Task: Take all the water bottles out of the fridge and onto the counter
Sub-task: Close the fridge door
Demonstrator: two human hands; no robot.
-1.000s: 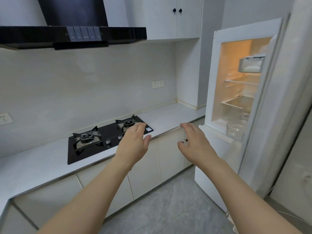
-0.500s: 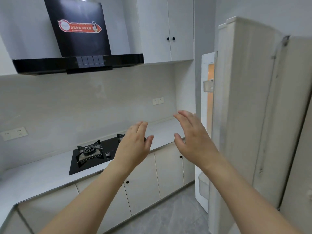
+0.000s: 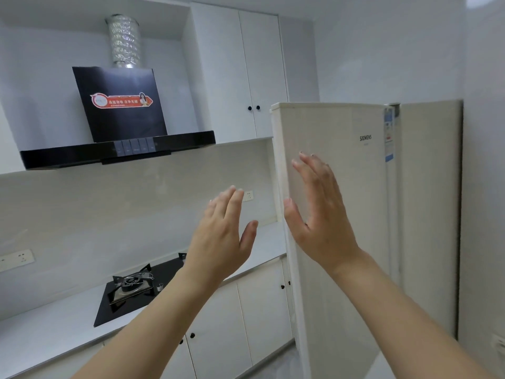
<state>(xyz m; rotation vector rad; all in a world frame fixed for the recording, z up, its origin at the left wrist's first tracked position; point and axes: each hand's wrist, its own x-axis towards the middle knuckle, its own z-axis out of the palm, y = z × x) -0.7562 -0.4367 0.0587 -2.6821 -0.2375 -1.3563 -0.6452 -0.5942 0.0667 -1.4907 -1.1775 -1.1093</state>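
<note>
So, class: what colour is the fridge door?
Cream, a pale beige, on the fridge door, seen in the head view.

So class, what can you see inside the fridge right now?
Nothing. The fridge door faces the camera and covers the inside, so any bottles or shelves are hidden. Both hands are raised, holding nothing.

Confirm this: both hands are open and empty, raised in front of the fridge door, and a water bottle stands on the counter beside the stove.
One thing is wrong: the head view shows no water bottle on the counter beside the stove. The rest holds: the left hand and right hand are open and empty, raised by the fridge door.
</note>
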